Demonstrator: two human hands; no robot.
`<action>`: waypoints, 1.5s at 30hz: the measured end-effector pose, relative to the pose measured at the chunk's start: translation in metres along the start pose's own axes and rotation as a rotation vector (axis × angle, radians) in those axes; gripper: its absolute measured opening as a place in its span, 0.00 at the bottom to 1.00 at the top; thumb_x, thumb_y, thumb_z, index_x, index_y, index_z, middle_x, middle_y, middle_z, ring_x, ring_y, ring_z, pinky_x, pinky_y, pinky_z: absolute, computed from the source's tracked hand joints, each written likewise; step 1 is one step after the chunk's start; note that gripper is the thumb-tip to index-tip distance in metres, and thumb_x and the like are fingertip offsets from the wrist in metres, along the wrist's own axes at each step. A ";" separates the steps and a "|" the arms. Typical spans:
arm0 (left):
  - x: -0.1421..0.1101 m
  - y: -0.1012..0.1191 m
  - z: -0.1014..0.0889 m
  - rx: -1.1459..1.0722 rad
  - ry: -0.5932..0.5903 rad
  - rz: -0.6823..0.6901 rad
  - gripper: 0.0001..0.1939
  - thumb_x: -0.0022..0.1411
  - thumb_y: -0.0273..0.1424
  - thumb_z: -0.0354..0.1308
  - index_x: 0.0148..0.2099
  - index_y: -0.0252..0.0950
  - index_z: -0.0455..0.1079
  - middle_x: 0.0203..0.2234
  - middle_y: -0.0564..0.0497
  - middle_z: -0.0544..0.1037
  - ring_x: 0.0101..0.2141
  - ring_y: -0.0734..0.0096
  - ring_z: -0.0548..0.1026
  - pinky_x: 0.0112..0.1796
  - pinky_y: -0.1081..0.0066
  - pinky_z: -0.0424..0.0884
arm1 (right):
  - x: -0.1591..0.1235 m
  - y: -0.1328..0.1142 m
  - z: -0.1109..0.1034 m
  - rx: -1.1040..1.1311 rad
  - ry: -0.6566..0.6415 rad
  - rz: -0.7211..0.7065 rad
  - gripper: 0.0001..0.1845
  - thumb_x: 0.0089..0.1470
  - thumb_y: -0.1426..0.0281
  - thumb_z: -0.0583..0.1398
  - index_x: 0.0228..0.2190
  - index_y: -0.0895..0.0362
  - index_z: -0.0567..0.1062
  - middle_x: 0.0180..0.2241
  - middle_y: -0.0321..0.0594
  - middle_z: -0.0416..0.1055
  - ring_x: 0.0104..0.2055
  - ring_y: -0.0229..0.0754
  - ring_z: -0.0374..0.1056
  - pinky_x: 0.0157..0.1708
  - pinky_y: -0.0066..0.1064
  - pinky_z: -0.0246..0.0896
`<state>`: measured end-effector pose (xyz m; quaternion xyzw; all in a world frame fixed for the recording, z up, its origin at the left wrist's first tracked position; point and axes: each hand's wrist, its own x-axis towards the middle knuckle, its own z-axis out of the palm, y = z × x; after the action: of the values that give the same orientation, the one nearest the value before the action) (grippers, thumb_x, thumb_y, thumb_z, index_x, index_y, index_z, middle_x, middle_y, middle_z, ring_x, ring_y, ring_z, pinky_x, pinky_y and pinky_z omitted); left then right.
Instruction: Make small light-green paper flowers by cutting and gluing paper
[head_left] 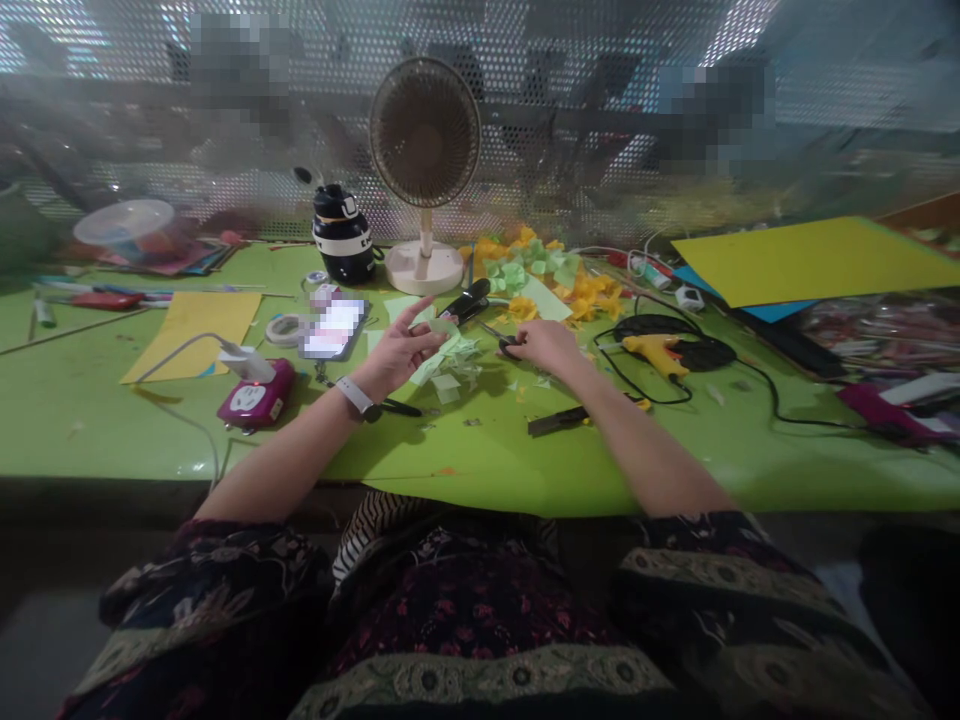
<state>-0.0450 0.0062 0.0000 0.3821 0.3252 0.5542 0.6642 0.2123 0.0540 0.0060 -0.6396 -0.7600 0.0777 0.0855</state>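
My left hand (pixel 403 352), with a pale band at the wrist, is raised over the middle of the table. Its index finger points up and away, while the other fingers bend round a piece of light green paper (pixel 447 327), partly hidden by them. My right hand (pixel 546 347) grips small dark-handled scissors (pixel 511 346), their blades pointing left towards that paper. Beneath the hands lies a heap of light green paper cuttings (pixel 459 362). A black stapler (pixel 466 300) rests just beyond. Below my right forearm is a dark-bladed tool (pixel 556 420) with yellow parts.
Orange paper flowers (pixel 592 295) and green ones (pixel 536 262) are piled behind. A fan (pixel 425 265), black bottle (pixel 345 240), phone (pixel 334 330) and purple power socket (pixel 257 398) stand left. A yellow glue gun (pixel 656 352) with its cord and yellow sheets (pixel 817 258) lie right.
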 end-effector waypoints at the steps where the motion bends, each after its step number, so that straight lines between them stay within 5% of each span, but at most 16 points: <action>1: -0.001 -0.001 0.001 0.008 0.001 0.019 0.35 0.50 0.14 0.66 0.59 0.42 0.71 0.19 0.64 0.62 0.27 0.81 0.74 0.45 0.73 0.74 | 0.001 0.001 0.000 0.007 -0.006 0.014 0.15 0.50 0.57 0.68 0.26 0.56 0.75 0.32 0.46 0.76 0.35 0.48 0.71 0.28 0.33 0.57; 7: -0.005 -0.007 0.007 0.069 0.031 0.103 0.41 0.50 0.16 0.67 0.64 0.42 0.64 0.29 0.58 0.75 0.30 0.79 0.75 0.43 0.72 0.74 | 0.001 0.007 -0.011 0.214 -0.166 0.028 0.12 0.48 0.64 0.70 0.28 0.56 0.75 0.29 0.41 0.76 0.30 0.43 0.71 0.30 0.32 0.59; 9: -0.007 -0.010 0.010 0.092 0.033 0.132 0.41 0.51 0.16 0.66 0.65 0.44 0.62 0.35 0.55 0.78 0.34 0.78 0.76 0.44 0.71 0.74 | -0.006 -0.002 -0.018 0.297 -0.059 -0.004 0.10 0.49 0.66 0.70 0.28 0.57 0.75 0.31 0.41 0.77 0.32 0.42 0.71 0.31 0.32 0.60; 11: -0.009 -0.012 0.013 0.103 0.030 0.164 0.41 0.52 0.17 0.66 0.65 0.45 0.62 0.41 0.52 0.79 0.38 0.76 0.77 0.47 0.70 0.73 | -0.017 -0.018 -0.023 0.541 -0.030 -0.080 0.10 0.53 0.63 0.67 0.30 0.58 0.76 0.32 0.41 0.77 0.32 0.40 0.71 0.32 0.31 0.62; 14: -0.011 -0.015 0.018 0.099 0.018 0.206 0.40 0.52 0.17 0.66 0.64 0.45 0.62 0.48 0.50 0.78 0.41 0.76 0.77 0.49 0.71 0.73 | -0.032 -0.045 -0.019 0.880 -0.252 -0.175 0.17 0.53 0.57 0.67 0.32 0.58 0.76 0.32 0.41 0.77 0.30 0.37 0.72 0.30 0.29 0.63; 21: -0.014 -0.014 0.022 0.086 0.026 0.148 0.36 0.53 0.19 0.67 0.62 0.47 0.65 0.51 0.50 0.78 0.44 0.74 0.78 0.49 0.72 0.73 | -0.040 -0.064 -0.002 1.166 -0.269 -0.203 0.21 0.48 0.54 0.71 0.27 0.58 0.72 0.26 0.35 0.73 0.28 0.34 0.69 0.31 0.27 0.65; 29: -0.001 0.014 0.002 0.128 0.087 0.270 0.28 0.54 0.17 0.64 0.55 0.44 0.71 0.53 0.49 0.77 0.59 0.62 0.72 0.52 0.68 0.74 | -0.028 -0.044 -0.013 1.138 -0.278 -0.139 0.19 0.54 0.58 0.68 0.27 0.57 0.68 0.21 0.34 0.69 0.23 0.32 0.66 0.18 0.24 0.51; 36: 0.018 0.024 -0.025 0.199 0.215 0.358 0.19 0.52 0.27 0.69 0.47 0.44 0.73 0.50 0.50 0.79 0.54 0.62 0.76 0.48 0.69 0.76 | -0.016 -0.024 -0.016 0.825 -0.423 -0.122 0.16 0.53 0.62 0.69 0.24 0.58 0.72 0.23 0.36 0.72 0.21 0.32 0.65 0.19 0.24 0.50; 38: 0.019 0.023 -0.027 0.217 0.233 0.367 0.19 0.51 0.28 0.69 0.46 0.44 0.73 0.48 0.50 0.80 0.52 0.64 0.77 0.46 0.70 0.76 | -0.012 -0.016 -0.019 0.667 -0.271 -0.114 0.15 0.55 0.61 0.68 0.26 0.58 0.74 0.27 0.40 0.75 0.23 0.34 0.67 0.22 0.27 0.56; 41: 0.018 0.020 -0.026 0.259 0.250 0.352 0.18 0.50 0.28 0.69 0.45 0.43 0.74 0.45 0.50 0.80 0.48 0.65 0.79 0.44 0.71 0.76 | -0.005 0.005 -0.030 0.440 0.133 -0.032 0.11 0.59 0.63 0.63 0.31 0.58 0.76 0.33 0.44 0.78 0.26 0.37 0.70 0.30 0.31 0.63; 45: 0.014 0.017 -0.019 0.303 0.238 0.318 0.16 0.49 0.28 0.69 0.42 0.40 0.74 0.42 0.50 0.80 0.44 0.67 0.79 0.41 0.70 0.76 | -0.001 0.038 -0.048 0.241 0.157 0.000 0.07 0.58 0.67 0.62 0.32 0.57 0.78 0.33 0.44 0.79 0.32 0.43 0.74 0.34 0.32 0.64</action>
<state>-0.0675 0.0245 0.0054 0.4557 0.4162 0.6378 0.4608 0.2599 0.0601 0.0437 -0.6290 -0.7360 0.1182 0.2208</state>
